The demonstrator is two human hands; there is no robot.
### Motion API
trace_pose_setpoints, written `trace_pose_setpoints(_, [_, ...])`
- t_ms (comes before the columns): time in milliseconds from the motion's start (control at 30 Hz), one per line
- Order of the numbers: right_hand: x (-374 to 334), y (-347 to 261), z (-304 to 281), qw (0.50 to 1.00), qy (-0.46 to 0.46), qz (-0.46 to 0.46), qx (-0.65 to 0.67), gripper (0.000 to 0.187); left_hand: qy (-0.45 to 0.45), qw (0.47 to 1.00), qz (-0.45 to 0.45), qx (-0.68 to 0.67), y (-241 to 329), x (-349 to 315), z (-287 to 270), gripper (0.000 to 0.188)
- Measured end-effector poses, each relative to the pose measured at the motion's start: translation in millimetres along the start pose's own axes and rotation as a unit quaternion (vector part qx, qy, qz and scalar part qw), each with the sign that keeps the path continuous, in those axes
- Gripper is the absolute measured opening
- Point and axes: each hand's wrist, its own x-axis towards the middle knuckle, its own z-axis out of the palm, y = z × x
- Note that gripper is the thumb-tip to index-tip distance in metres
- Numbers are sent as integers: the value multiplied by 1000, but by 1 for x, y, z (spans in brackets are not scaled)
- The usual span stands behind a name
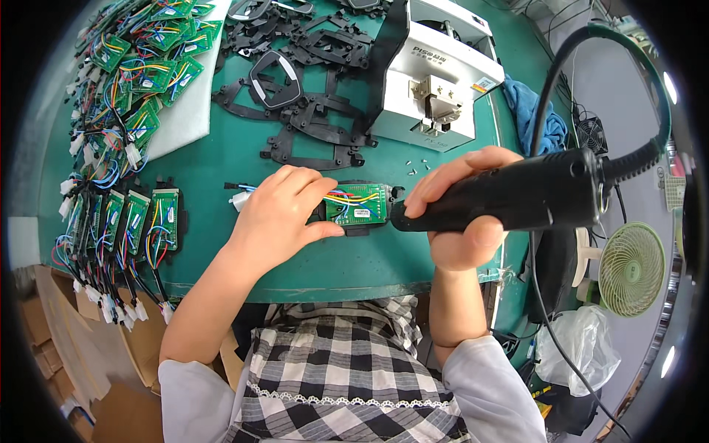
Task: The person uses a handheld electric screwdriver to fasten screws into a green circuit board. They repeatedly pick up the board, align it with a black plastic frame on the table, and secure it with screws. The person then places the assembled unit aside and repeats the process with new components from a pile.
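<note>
My right hand [461,207] is wrapped round a black electric screwdriver [532,193], held almost level. Its narrow front end reaches the right edge of a green circuit board [367,204]; the bit itself is hard to make out. The board lies on the green table, seated in a black plastic frame [357,232] that shows along its edges. My left hand [284,210] grips the board's left end, thumb below and fingers above, partly covering its red, yellow and blue wires. A white connector [241,200] pokes out behind that hand. Several small screws [418,165] are scattered beyond the screwdriver.
A white screw feeder machine [436,81] stands at the back. Black plastic frames [310,125] pile up left of it. Many wired boards [148,74] heap at far left, several finished-looking units [164,221] lined up nearer. The screwdriver's cable [543,96] loops on the right, near a green fan [631,269].
</note>
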Motion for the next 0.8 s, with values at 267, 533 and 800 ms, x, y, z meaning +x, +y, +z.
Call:
trace_pose_setpoints(267, [0, 3, -10, 997, -58, 41, 30, 73, 1, 1000, 6, 19, 0, -2, 0, 48])
trace_pose_setpoints(533, [93, -15, -27, 973, 160, -162, -35, 69, 15, 998, 59, -17, 8, 3, 9, 42])
trace_pose_setpoints(800, [104, -9, -17, 970, 89, -178, -140, 72, 11, 998, 54, -12, 8, 3, 7, 41])
